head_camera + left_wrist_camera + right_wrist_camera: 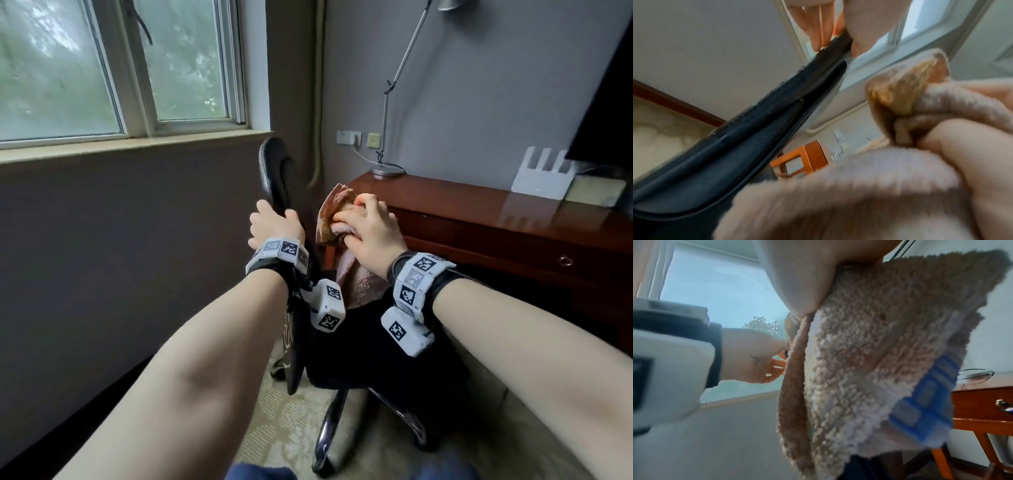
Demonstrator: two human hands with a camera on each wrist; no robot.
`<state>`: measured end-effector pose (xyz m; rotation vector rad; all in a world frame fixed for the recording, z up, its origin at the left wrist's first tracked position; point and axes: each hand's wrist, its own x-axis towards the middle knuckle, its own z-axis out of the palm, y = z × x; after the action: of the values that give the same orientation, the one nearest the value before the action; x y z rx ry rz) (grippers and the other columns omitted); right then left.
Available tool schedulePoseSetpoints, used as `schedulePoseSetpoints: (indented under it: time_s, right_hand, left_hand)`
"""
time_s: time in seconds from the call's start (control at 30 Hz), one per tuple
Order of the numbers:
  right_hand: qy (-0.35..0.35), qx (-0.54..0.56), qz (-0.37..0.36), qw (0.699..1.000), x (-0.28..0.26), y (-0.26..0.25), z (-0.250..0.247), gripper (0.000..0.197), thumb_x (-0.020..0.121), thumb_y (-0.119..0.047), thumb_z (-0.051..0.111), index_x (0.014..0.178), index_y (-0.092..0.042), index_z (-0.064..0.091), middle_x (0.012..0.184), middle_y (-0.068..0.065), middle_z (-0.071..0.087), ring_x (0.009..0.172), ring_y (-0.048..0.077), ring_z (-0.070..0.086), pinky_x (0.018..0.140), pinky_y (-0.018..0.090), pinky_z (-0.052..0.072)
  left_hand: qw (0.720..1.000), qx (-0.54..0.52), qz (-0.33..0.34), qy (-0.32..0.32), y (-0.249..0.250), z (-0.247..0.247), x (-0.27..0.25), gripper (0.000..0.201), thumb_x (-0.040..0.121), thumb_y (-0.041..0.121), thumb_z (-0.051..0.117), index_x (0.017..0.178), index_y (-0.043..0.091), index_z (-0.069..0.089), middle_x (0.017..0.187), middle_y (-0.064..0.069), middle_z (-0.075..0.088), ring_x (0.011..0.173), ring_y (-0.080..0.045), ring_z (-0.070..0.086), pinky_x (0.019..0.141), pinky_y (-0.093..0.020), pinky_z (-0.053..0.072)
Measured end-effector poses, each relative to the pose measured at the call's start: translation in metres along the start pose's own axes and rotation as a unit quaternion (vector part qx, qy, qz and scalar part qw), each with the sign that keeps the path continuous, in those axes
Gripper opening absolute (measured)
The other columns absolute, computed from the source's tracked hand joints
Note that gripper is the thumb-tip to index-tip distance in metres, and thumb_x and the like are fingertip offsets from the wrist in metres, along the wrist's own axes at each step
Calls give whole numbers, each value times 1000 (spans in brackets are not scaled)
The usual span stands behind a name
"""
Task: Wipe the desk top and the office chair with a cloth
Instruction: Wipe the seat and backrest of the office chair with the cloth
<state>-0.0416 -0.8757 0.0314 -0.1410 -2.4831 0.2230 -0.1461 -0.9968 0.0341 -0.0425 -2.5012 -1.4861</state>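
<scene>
A black office chair point(274, 171) stands side-on between me and the window wall, its seat point(359, 342) low in the head view. My left hand point(274, 222) grips the edge of the backrest point(760, 116), fingers point(816, 32) on one side and thumb on the other. My right hand point(370, 229) holds a bunched pink-beige terry cloth point(339, 209) just right of the backrest; the cloth point(869, 353) hangs down from the palm, a blue band along one edge. The dark wooden desk point(479, 212) stands at the right against the wall.
A metal desk lamp point(387, 168) stands on the desk's far left corner, a white router point(544, 178) and a box further right, a dark screen point(609, 102) above. The desk has a drawer point(565, 262). The chair's chrome base point(329, 431) spreads over pale carpet.
</scene>
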Motion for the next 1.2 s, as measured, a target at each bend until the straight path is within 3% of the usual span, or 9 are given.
schedulePoseSetpoints:
  time_s: [0.27, 0.4, 0.5, 0.53, 0.63, 0.77, 0.9, 1.03, 1.2]
  right_hand:
    - [165, -34, 37, 985, -71, -3, -70, 33, 81, -12, 63, 113, -17, 65, 130, 19, 43, 112, 39, 44, 94, 47, 39]
    - [213, -61, 57, 974, -92, 11, -87, 34, 78, -11, 63, 111, -15, 65, 127, 22, 45, 107, 41, 47, 90, 48, 41]
    - [224, -70, 69, 970, -98, 22, -96, 34, 78, -10, 63, 111, -15, 66, 127, 21, 44, 107, 41, 46, 92, 48, 41]
    - [222, -72, 71, 970, -99, 25, -98, 33, 79, -10, 63, 112, -15, 65, 127, 21, 44, 108, 40, 46, 92, 48, 41]
    - [230, -74, 74, 968, -95, 34, -100, 33, 79, -8, 63, 111, -13, 66, 127, 22, 45, 108, 41, 46, 91, 48, 41]
    - [255, -64, 55, 963, -80, 32, -89, 32, 77, -6, 65, 108, -11, 67, 123, 25, 47, 104, 43, 49, 89, 49, 45]
    - [285, -42, 35, 957, -57, 16, -71, 31, 77, -13, 58, 106, -10, 67, 119, 25, 50, 101, 42, 52, 86, 50, 47]
    - [299, -8, 6, 954, -33, -2, -56, 36, 77, -20, 49, 106, -12, 68, 117, 25, 51, 101, 40, 53, 85, 47, 47]
    - [286, 9, -6, 958, -10, -3, -48, 37, 80, -20, 49, 110, -13, 70, 120, 25, 50, 105, 41, 52, 88, 44, 47]
  left_hand:
    - [958, -153, 184, -156, 1, 17, -107, 20, 91, 15, 48, 104, 5, 59, 110, -14, 60, 103, -29, 55, 85, -28, 40]
    - [869, -136, 302, -367, 4, 38, -131, 53, 87, -1, 48, 138, 14, 48, 134, -6, 55, 125, -19, 49, 107, -29, 37]
    - [775, -161, 247, -560, 10, 58, -147, 86, 79, -4, 59, 150, 24, 21, 139, 0, 46, 126, -14, 45, 107, -32, 38]
    - [776, -170, 224, -565, 12, 61, -148, 88, 74, -5, 61, 150, 21, 23, 138, -2, 47, 126, -16, 47, 107, -34, 39]
    - [864, -166, 183, -438, 11, 57, -128, 55, 79, -10, 55, 132, 5, 53, 128, -12, 59, 117, -22, 57, 99, -30, 45]
    - [950, -179, 154, -203, -4, 25, -74, 29, 76, -2, 53, 93, 13, 72, 99, -9, 71, 96, -23, 65, 86, -28, 51]
    - [977, -205, 46, 34, -4, -12, -21, 29, 90, 14, 47, 115, 3, 58, 125, -16, 51, 111, -29, 52, 90, -28, 35]
    - [983, -183, 9, 28, -3, -25, 18, 43, 95, 25, 42, 137, 14, 45, 145, -11, 37, 129, -30, 39, 104, -33, 28]
    - [956, -269, 16, -116, 20, -19, 45, 44, 101, 33, 33, 136, 12, 49, 144, -7, 45, 133, -22, 40, 110, -27, 27]
